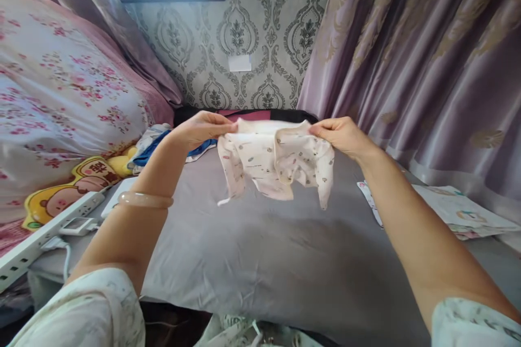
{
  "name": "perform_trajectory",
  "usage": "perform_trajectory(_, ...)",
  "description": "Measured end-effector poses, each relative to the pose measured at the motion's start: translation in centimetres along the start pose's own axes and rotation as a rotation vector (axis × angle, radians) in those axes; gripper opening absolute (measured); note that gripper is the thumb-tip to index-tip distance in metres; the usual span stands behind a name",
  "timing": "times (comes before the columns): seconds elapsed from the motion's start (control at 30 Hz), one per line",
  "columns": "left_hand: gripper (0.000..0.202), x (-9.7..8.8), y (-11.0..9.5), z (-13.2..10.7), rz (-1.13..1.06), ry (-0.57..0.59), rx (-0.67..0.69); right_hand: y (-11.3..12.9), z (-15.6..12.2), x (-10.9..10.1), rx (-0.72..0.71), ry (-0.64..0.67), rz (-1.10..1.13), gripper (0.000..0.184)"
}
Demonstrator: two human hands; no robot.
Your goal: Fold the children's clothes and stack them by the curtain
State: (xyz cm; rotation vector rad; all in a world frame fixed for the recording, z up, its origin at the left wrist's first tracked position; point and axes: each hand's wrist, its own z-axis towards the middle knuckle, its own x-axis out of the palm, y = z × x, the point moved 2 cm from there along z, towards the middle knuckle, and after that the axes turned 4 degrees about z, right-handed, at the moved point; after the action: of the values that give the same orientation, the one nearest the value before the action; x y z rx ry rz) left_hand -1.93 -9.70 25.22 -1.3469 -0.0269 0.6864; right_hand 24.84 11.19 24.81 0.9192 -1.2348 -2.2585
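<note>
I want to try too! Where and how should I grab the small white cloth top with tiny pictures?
Probably best at the two upper corners of the small white cloth top, pinched from left and right, as the left hand and right hand do: the edge between them is drawn nearly straight, while the lower parts hang limp.
</note>
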Motion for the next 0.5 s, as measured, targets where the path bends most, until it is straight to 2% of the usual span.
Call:
perform_trajectory(0.1, 0.038, 0.3, 0.7, 0.6, 0.024, 0.084, -0.017, -0.4, 0.6, -0.1, 0.014, 0.005, -0.012, 0.048)
perform_trajectory(0.2, 0.040, 0.7, 1.4, 1.8, 0.013, 0.073, 0.038, -1.2, 1.2, -0.2, 0.008, -0.014, 0.034, 0.047)
perform_trajectory(0.33, 0.033, 1.7, 2.3, 3.7, 0.054, -0.066, 0.105, -2.6, 2.2, 0.0, -0.038, -0.011, -0.045, 0.048)
perform_trajectory(0.43, 0.028, 3.2, 3.2, 5.2, 0.045, -0.184, 0.122, -3.2, 2.9, 0.2, -0.125, -0.110, -0.276, 0.048)
perform_trajectory(0.5, 0.023, 4.4, 3.9, 5.8, 0.067, -0.310, 0.129, -3.2, 3.0, 0.5, -0.171, -0.206, -0.438, 0.046)
